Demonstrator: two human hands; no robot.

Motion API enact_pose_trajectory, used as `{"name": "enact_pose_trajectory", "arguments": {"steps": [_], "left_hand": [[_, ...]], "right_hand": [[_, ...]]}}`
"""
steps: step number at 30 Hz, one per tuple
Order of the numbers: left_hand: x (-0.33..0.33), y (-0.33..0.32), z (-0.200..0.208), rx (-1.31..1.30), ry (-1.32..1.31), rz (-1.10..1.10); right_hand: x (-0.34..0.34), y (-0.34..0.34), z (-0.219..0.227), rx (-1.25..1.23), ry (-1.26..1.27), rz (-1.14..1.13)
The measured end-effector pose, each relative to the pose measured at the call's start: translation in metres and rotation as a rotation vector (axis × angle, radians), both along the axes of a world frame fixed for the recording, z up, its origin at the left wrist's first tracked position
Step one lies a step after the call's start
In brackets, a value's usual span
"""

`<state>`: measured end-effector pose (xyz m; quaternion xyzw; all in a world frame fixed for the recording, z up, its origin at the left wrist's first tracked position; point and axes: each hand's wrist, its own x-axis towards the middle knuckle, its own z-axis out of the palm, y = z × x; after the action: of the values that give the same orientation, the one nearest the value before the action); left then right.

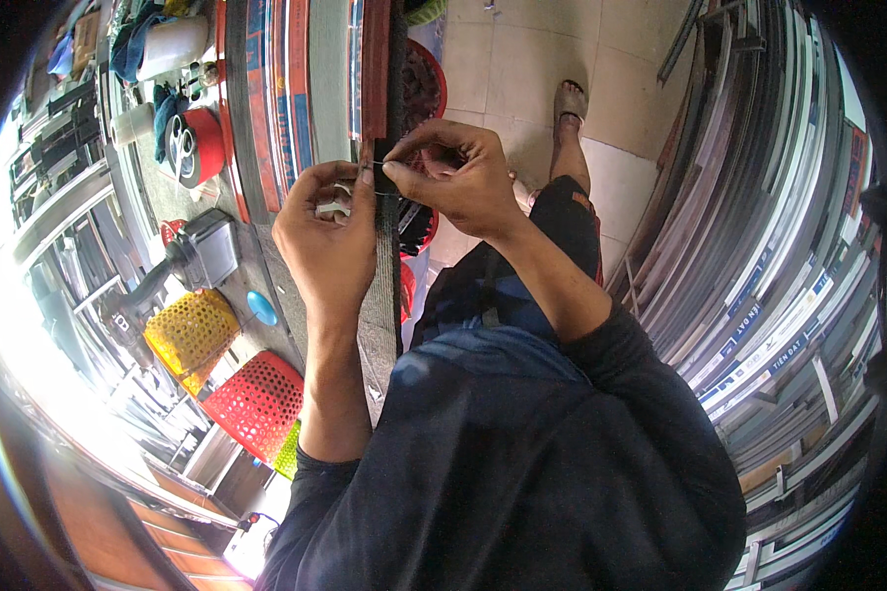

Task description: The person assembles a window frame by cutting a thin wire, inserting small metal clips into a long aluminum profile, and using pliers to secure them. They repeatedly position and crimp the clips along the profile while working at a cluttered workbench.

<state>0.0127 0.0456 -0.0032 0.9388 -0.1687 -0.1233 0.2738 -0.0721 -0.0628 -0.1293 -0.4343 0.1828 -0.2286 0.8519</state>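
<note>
My left hand (327, 241) is closed beside the bench edge. Its fingers curl around a small white piece (335, 206), mostly hidden, with the thumb and fingertip pressed together. Opposite it, my right hand (468, 182) is pinched, thumb against forefinger, at the end of a thin, pale, wire-like piece (378, 163). That piece spans the short gap between the two sets of fingertips; its exact kind is too small to tell. Just beyond my hands lie long red and white profile bars (368, 84) on the bench.
A red tape roll (198, 146), a cordless power tool (182, 258), a yellow basket (193, 330) and a red basket (254, 399) stand on the left. A red tub (437, 84) sits beside the bench. Racked long profiles (759, 295) fill the right side.
</note>
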Motion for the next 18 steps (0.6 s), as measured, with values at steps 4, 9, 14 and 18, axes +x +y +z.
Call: {"name": "enact_pose_trajectory", "arguments": {"steps": [4, 9, 14, 18], "left_hand": [[0.0021, 0.0016, 0.0019, -0.041, 0.045, 0.0], [0.0019, 0.0024, 0.0032, -0.038, 0.059, 0.004], [0.0018, 0.0019, 0.0024, -0.058, 0.063, -0.009], [0.0013, 0.001, 0.0006, -0.059, 0.062, -0.006]], "right_hand": [[0.0033, 0.002, 0.0017, -0.035, -0.006, 0.003], [0.0021, 0.0028, 0.0002, -0.078, 0.05, 0.025], [0.0022, 0.0029, -0.0022, -0.097, 0.075, 0.014], [0.0015, 0.0025, -0.0033, -0.126, 0.078, -0.011]]}}
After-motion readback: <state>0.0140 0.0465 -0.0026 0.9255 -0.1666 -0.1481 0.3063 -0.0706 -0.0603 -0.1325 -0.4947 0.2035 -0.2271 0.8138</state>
